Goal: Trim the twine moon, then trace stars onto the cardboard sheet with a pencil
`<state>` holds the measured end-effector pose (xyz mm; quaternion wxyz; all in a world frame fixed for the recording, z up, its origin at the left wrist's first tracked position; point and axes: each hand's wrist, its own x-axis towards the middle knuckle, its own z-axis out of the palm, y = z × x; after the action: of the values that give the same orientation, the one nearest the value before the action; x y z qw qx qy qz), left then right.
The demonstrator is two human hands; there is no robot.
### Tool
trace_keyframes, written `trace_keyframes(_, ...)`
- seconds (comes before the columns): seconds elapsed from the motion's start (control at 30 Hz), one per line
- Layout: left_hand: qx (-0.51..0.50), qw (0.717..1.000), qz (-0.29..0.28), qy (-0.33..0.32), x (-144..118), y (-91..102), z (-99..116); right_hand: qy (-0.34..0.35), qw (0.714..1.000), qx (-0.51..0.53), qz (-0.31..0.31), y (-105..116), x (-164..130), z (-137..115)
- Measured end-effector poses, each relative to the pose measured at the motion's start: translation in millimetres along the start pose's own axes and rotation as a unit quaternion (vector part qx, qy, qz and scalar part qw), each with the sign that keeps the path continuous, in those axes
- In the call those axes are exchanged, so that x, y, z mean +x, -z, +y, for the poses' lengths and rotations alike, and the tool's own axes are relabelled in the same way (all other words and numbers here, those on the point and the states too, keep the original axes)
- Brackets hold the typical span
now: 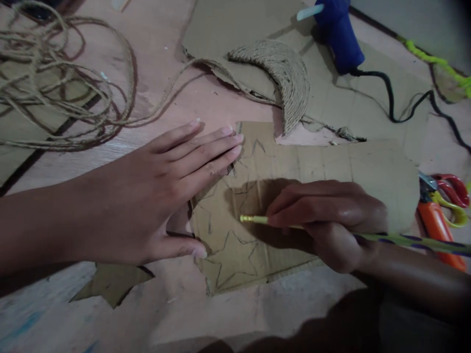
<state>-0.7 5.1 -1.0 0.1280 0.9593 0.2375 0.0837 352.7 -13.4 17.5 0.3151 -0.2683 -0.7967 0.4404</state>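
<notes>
**Star outlines going onto cardboard**

Left hand (pixel 158 196) flat and spread wide, fingers (pixel 217 147) pressing on the left edge of the cardboard (pixel 331 162), gripping nothing, just pinning it down. Right hand (pixel 327 220) curled closed around a pencil (pixel 253 219), tip pointing left over the middle of the cardboard, hovering at or just on the surface; contact too fine to call. Pencilled star (pixel 235 260) shapes showing on the cardboard below the pencil, more faint lines above it.

Looks like the marking-out stage: drawing in hand, cutting not begun on these outlines. Next stroke calls for a steady sheet under that flat palm and a light, controlled tip.

Below-left of the cardboard, a cut star piece (pixel 110 284) lying loose. Above the cardboard, a twine-wrapped crescent (pixel 283 78), its twine (pixel 55 83) trailing off up-left into a loose tangle. Glue gun (pixel 338 34) up-right of the cardboard, cord running off right. Scissors (pixel 445 196) just beside the right edge.

Containers: none in view, nothing holding anything.
</notes>
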Motion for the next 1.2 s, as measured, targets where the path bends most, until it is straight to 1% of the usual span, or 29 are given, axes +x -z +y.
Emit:
trace_keyframes(0.07, 0.003, 1.000, 0.003, -0.005, 1, -0.5, -1, -0.015, 1.000, -0.007, 0.018, -1, 0, -1)
trace_keyframes(0.17, 0.025, 1.000, -0.002, -0.010, 0, -1.7, -2, 0.017, 0.999, -0.012, -0.030, -1, -1, -2)
trace_keyframes(0.2, 0.032, 0.999, -0.004, -0.011, 0, -2.1, -2, 0.019, 0.999, -0.013, -0.031, -1, -1, -1)
trace_keyframes(0.3, 0.036, 0.999, -0.006, -0.011, -1, -2.7, -3, -0.003, 1.000, -0.014, 0.020, -1, -2, 0)
trace_keyframes(0.33, 0.032, 0.999, -0.006, -0.011, -1, -2.7, -3, -0.003, 1.000, -0.015, 0.022, -2, -2, 0)
trace_keyframes(0.43, -0.006, 1.000, -0.005, -0.004, -1, -3.0, -4, 0.021, 0.999, -0.003, -0.030, -2, -2, 2)
trace_keyframes(0.47, -0.025, 1.000, -0.005, 0.000, -1, -3.3, -4, 0.022, 0.999, -0.001, -0.031, -2, -2, 2)
trace_keyframes(0.57, -0.070, 0.997, -0.005, 0.012, -2, -4.4, -5, 0.006, 1.000, -0.005, 0.015, -2, -2, 2)
trace_keyframes(0.7, -0.057, 0.998, -0.006, 0.007, -3, -4.6, -6, 0.017, 0.999, 0.003, -0.029, -2, -2, 1)
trace_keyframes(0.77, -0.036, 0.999, -0.014, 0.005, -3, -3.4, -5, 0.003, 1.000, 0.002, -0.017, 0, -2, 0)
trace_keyframes(0.83, -0.027, 0.999, -0.019, 0.009, -2, -1.7, -3, 0.004, 1.000, 0.002, -0.014, 3, -1, -1)
trace_keyframes(0.93, -0.041, 0.999, -0.011, 0.017, -2, -0.3, -2, 0.019, 0.999, 0.017, -0.046, 6, 0, 0)
trace_keyframes(0.97, -0.048, 0.999, -0.004, 0.016, -2, -0.3, -1, 0.015, 0.999, 0.015, -0.047, 7, 1, 0)
trace_keyframes(1.03, -0.060, 0.998, 0.003, 0.016, -2, -0.9, -1, -0.001, 0.999, -0.006, -0.042, 6, 1, 1)
trace_keyframes(1.13, -0.060, 0.998, -0.001, 0.025, -3, -1.9, -1, -0.010, 0.999, -0.029, -0.028, 6, -3, 3)
trace_keyframes(1.2, -0.053, 0.998, -0.007, 0.029, -3, -2.3, -1, -0.015, 0.999, -0.036, -0.016, 13, -10, 4)
